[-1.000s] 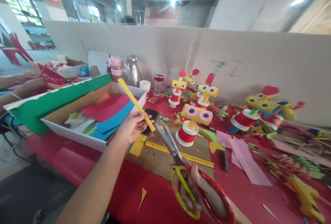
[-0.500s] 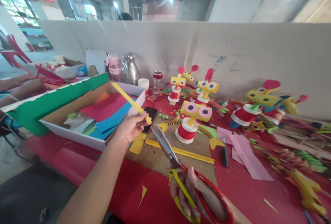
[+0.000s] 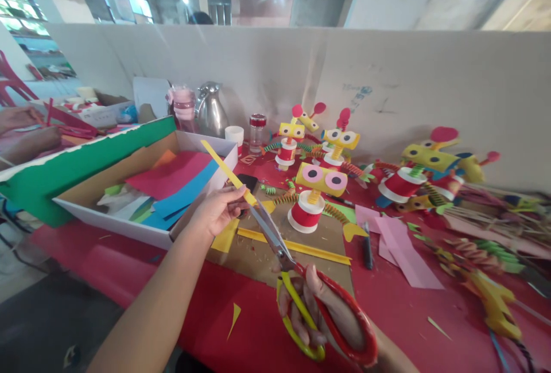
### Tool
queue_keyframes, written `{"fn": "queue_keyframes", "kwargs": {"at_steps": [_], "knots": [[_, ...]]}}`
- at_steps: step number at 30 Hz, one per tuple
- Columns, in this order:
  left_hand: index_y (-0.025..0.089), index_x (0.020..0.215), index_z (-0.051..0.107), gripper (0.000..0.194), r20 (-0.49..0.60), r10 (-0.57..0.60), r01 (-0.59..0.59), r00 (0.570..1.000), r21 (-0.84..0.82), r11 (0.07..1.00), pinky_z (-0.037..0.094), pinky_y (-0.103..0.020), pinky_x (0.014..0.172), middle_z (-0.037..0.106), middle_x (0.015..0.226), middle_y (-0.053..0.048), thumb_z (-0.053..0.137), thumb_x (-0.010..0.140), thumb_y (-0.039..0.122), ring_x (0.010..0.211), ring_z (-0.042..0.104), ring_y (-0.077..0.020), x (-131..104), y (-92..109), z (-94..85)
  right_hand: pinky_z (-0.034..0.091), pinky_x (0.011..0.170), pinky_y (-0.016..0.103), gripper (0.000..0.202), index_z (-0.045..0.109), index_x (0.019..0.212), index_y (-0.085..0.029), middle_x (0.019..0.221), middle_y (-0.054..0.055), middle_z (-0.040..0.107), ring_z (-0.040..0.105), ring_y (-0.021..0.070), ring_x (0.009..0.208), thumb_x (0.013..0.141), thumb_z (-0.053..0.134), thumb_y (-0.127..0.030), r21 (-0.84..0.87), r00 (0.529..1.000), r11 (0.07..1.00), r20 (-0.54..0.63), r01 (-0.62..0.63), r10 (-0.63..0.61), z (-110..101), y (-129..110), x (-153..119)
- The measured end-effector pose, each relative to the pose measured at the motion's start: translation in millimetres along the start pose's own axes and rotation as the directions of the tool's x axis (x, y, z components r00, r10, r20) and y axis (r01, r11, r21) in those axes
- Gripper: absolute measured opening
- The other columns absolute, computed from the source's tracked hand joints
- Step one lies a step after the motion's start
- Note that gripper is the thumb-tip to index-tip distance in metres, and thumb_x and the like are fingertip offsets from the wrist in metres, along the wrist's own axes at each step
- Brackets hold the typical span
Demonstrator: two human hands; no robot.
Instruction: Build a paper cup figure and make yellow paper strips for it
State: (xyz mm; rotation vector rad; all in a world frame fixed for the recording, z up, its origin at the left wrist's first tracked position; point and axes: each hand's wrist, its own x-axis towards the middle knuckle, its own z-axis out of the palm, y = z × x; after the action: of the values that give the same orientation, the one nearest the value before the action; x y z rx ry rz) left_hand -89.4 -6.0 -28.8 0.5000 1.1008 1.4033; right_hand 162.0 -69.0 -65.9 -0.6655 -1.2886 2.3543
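Observation:
Between its thumb and fingers my left hand [image 3: 221, 209] pinches a narrow yellow paper strip [image 3: 224, 167], which slants up and left over the box. My right hand [image 3: 316, 304] is wrapped round the red and yellow handles of a pair of scissors [image 3: 275, 242]. The blade tips meet the lower end of the strip, right beside my left fingers; whether the paper lies between the blades I cannot tell. Behind the scissors a paper-cup robot figure [image 3: 306, 212] with a yellow head and pink eyes stands on a brown board [image 3: 327, 272]. A folded yellow strip [image 3: 301, 245] lies across that board.
On the left is an open box [image 3: 116, 226] of coloured paper. Several more cup figures [image 3: 402, 185] stand toward the partition. Pink paper [image 3: 404, 252], a black marker [image 3: 367, 249] and a yellow glue gun [image 3: 495, 301] lie right. Another person's hands [image 3: 26, 126] work at far left.
The scissors have come up to the strip, their tips now at its lower end and their blades closer together. The strip has tilted more steeply. The whole view has shifted slightly.

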Motion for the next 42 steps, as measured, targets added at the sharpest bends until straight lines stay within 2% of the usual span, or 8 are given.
{"fn": "queue_keyframes", "kwargs": {"at_steps": [6, 12, 16, 21, 26, 31, 42], "knots": [[0.01, 0.073, 0.066, 0.007, 0.047, 0.001, -0.003, 0.999, 0.037, 0.999, 0.038, -0.011, 0.038, 0.072, 0.068, -0.008, 0.07, 0.079, 0.009, 0.056, 0.069, -0.0113, -3.9, 1.0, 2.2, 0.024, 0.03, 0.015, 0.072, 0.051, 0.118, -0.016, 0.07, 0.003, 0.063, 0.051, 0.0082, 0.041, 0.082, 0.045, -0.078, 0.101, 0.999, 0.995, -0.048, 0.019, -0.014, 0.7, -0.4, 1.1], [0.008, 0.076, 0.069, 0.004, 0.139, -0.003, -0.011, 0.99, 0.098, 0.995, 0.038, -0.012, 0.042, 0.072, 0.07, -0.01, 0.073, 0.075, 0.007, 0.056, 0.067, -0.0112, -6.3, -4.0, 4.8, 0.024, 0.031, 0.015, 0.074, 0.049, 0.121, -0.016, 0.07, 0.003, 0.063, 0.049, 0.0075, 0.04, 0.082, 0.044, -0.078, 0.131, 0.998, 0.99, -0.05, 0.047, -0.041, 2.5, -0.5, 3.9], [0.009, 0.08, 0.071, 0.012, 0.175, 0.028, -0.05, 0.984, 0.122, 0.991, 0.041, -0.012, 0.045, 0.073, 0.075, -0.009, 0.077, 0.07, 0.006, 0.059, 0.066, -0.0104, -7.1, -6.9, 5.1, 0.023, 0.032, 0.015, 0.074, 0.049, 0.124, -0.017, 0.074, 0.004, 0.064, 0.048, 0.0065, 0.04, 0.083, 0.042, -0.078, 0.116, 0.996, 0.991, -0.07, 0.066, -0.058, 3.7, 1.4, 6.3], [0.008, 0.078, 0.072, 0.012, 0.156, 0.048, -0.073, 0.987, 0.16, 0.984, 0.049, -0.014, 0.052, 0.072, 0.076, -0.007, 0.078, 0.068, 0.003, 0.061, 0.066, -0.0102, -7.5, -5.4, 4.3, 0.023, 0.035, 0.016, 0.067, 0.051, 0.118, -0.018, 0.075, 0.002, 0.061, 0.04, 0.0037, 0.04, 0.085, 0.043, -0.075, 0.096, 0.991, 0.99, -0.099, 0.103, -0.094, 5.8, 2.3, 4.7], [0.008, 0.076, 0.072, 0.014, 0.13, 0.038, -0.062, 0.991, 0.186, 0.981, 0.054, -0.017, 0.059, 0.072, 0.074, -0.007, 0.076, 0.067, -0.001, 0.064, 0.068, -0.012, -6.7, -4.2, 4.4, 0.027, 0.036, 0.016, 0.062, 0.051, 0.114, -0.019, 0.077, 0.0, 0.057, 0.033, 0.0017, 0.039, 0.085, 0.046, -0.074, 0.131, 0.993, 0.988, -0.101, 0.078, -0.065, 5.4, 4.0, 1.8], [0.008, 0.076, 0.072, 0.012, 0.119, 0.035, -0.059, 0.992, 0.203, 0.977, 0.055, -0.019, 0.06, 0.072, 0.074, -0.009, 0.076, 0.068, -0.001, 0.063, 0.067, -0.0122, -6.4, -1.6, 1.0, 0.025, 0.035, 0.017, 0.062, 0.048, 0.117, -0.021, 0.075, -0.002, 0.055, 0.033, 0.0023, 0.038, 0.084, 0.048, -0.073, 0.147, 0.997, 0.986, -0.05, 0.072, -0.066, 4.1, 5.2, -0.3], [0.009, 0.074, 0.07, 0.019, 0.161, 0.025, -0.064, 0.987, 0.239, 0.969, 0.056, -0.019, 0.061, 0.071, 0.072, -0.005, 0.083, 0.061, 0.004, 0.063, 0.067, -0.0126, -11.9, 3.5, 2.1, 0.025, 0.033, 0.016, 0.066, 0.051, 0.115, -0.018, 0.068, -0.003, 0.055, 0.034, 0.0023, 0.035, 0.083, 0.047, -0.076, 0.148, 0.997, 0.987, -0.051, 0.065, -0.058, 6.3, -2.0, 1.8]]}}
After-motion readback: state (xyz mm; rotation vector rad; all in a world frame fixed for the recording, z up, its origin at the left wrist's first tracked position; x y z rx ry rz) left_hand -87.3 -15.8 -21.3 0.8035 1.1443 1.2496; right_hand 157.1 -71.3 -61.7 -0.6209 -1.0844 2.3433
